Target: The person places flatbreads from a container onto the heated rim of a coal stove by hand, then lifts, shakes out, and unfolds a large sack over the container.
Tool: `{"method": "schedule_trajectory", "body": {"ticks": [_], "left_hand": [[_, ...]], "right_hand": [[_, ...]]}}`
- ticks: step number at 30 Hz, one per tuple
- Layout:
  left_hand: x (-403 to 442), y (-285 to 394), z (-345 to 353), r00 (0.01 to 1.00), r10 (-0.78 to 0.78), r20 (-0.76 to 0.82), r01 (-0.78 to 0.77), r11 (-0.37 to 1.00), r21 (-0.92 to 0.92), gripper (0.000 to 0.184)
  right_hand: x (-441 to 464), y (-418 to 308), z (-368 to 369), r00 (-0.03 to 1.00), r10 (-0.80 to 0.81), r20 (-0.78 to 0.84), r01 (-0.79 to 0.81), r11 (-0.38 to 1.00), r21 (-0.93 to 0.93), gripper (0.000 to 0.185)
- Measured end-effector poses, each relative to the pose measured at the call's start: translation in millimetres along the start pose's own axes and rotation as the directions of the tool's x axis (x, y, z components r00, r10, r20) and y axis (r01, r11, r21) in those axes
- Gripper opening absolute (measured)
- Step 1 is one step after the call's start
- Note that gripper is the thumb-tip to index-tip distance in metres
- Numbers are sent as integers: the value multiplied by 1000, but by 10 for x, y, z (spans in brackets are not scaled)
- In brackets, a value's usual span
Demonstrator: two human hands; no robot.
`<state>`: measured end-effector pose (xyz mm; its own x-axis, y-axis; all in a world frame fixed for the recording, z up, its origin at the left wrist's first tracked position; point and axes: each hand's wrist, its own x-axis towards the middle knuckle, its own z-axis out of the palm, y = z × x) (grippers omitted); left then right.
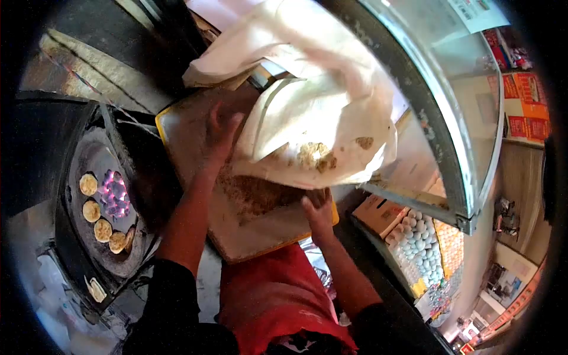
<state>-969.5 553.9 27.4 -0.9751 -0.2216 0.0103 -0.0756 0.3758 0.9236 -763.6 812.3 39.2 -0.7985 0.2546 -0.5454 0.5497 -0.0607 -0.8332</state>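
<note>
A shallow tray (pixel 189 139) with a yellow rim lies tilted in front of me, brown crumbs or seeds (pixel 254 198) scattered over its middle. A large white cloth (pixel 331 112) with brown stains covers its far right part. Over the tray's left side is my left hand (pixel 223 133), thumb and fingers apart, beside the cloth's left edge. My right hand (pixel 319 216) is at the tray's right edge, just below the cloth's lower hem. Its thumb and fingers look apart; the fingertips are partly in shadow, and contact with the cloth is unclear.
To the left, a round oven (pixel 121 257) holds glowing coals (pixel 114 194) and several round flatbreads (pixel 92 210) on its wall. A glass case with a metal frame (pixel 438 112) rises at the right. Several eggs (pixel 421 236) fill a box below it. A red apron (pixel 272 284) covers my front.
</note>
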Motion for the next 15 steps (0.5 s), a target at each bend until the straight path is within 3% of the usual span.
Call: {"method": "schedule_trajectory", "body": {"ticks": [1,2,3,4,5,6,7,9,10,12,13,15], "left_hand": [[-182,-81,-85,998,-31,-56,32,999,21,65],[-230,129,-293,709,-544,449,704,587,-400,65],[-270,176,-328,462,-492,738,882,166,-441,66],[-306,221,-362,147,-368,918,937,-247,-249,66],[-506,162,-213,278,-375,884,949,-38,-314,63],[-704,106,-15,412,-352,840,911,176,-373,60],[-833,90,192,544,-295,786,819,391,-420,57],[-936,119,435,746,-99,658,493,748,-445,51],[-990,183,442,750,-103,654,491,749,-445,51],[-990,324,461,711,-217,669,641,591,-489,40],[-940,420,476,715,-215,666,636,596,-491,40],[-818,666,532,678,79,730,601,511,-614,37]], "right_hand": [[89,-62,95,999,-37,20,37,999,-5,95],[174,-121,188,996,-73,41,73,997,-8,96],[260,-179,281,992,-109,61,110,994,-10,97],[263,-385,367,998,11,-58,-10,1000,21,96],[244,-482,398,974,144,-177,-135,989,60,94],[404,-232,389,935,122,-333,-100,992,82,55],[430,-309,386,938,112,-327,-90,993,81,55],[494,-505,379,872,-333,-359,229,926,-302,43],[537,-692,385,649,-723,-237,517,648,-560,41],[412,-1226,414,764,-581,-280,568,812,-135,43],[465,-1425,307,736,-615,-284,594,787,-164,42],[544,-1853,109,705,-607,-366,586,790,-181,40]]}}
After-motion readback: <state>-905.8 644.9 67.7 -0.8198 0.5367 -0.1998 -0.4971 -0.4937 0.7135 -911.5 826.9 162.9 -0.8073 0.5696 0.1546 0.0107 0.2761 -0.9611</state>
